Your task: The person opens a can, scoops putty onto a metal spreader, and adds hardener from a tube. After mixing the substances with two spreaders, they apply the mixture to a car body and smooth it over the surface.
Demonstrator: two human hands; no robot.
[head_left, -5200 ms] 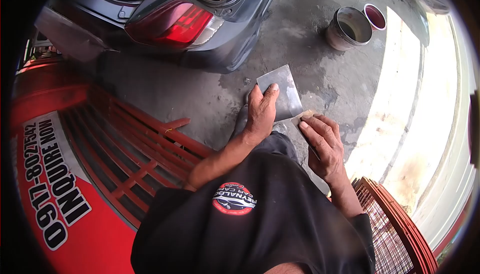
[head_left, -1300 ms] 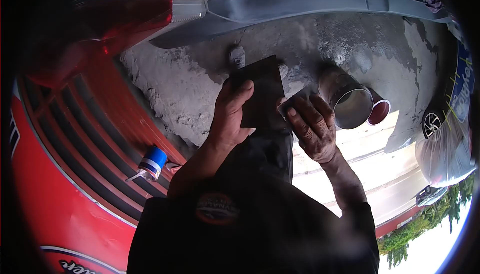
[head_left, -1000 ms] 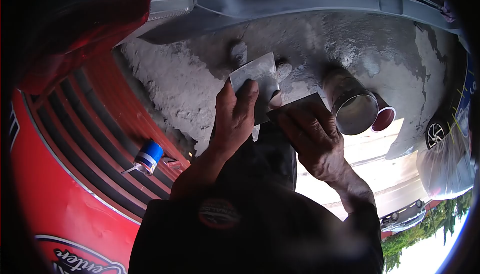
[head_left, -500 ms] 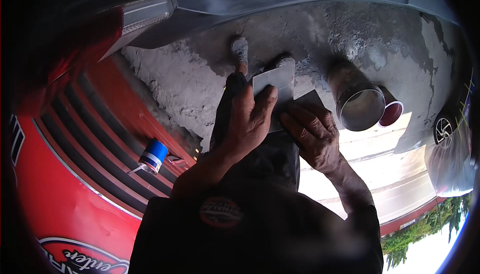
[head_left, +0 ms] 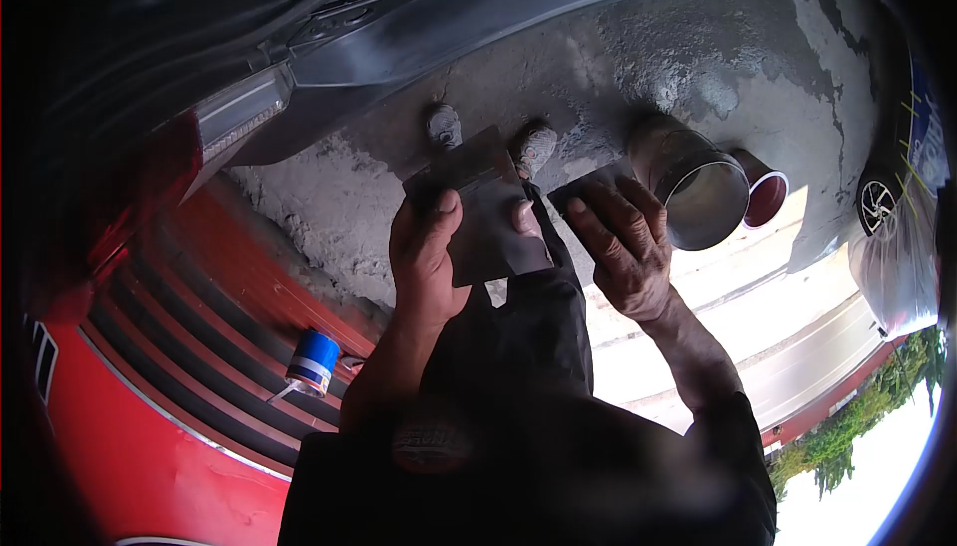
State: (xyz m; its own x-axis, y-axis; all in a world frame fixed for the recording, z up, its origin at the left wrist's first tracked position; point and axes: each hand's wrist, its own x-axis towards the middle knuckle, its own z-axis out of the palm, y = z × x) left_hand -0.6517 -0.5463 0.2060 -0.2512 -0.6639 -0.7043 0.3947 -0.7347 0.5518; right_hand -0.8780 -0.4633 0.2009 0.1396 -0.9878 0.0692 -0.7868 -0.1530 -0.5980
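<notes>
My left hand (head_left: 424, 257) grips a flat grey rectangular plate (head_left: 488, 242), its thumb on the face and fingertips showing at the far right edge. A darker streak crosses the plate's upper part. To the right, my right hand (head_left: 630, 247) is closed on a thin dark rectangular sheet (head_left: 573, 187), with the fingers laid over its face. The sheet looks like a spreader or sandpaper; I cannot tell which. A gap separates it from the plate. Both hands are in front of my body, over my dark trousers and shoes (head_left: 535, 147).
A grey car bumper (head_left: 419, 52) with a red tail light (head_left: 150, 182) spans the top. A large metal bucket (head_left: 648, 152) and a smaller reddish container (head_left: 766, 197) stand on the concrete floor at right. A blue can (head_left: 316, 352) sits on red ribbed steps at left.
My hands have moved apart: the plate shifted left and tilted, and the dark sheet came away from it. The view shifted, so the bumper appears lower at left.
</notes>
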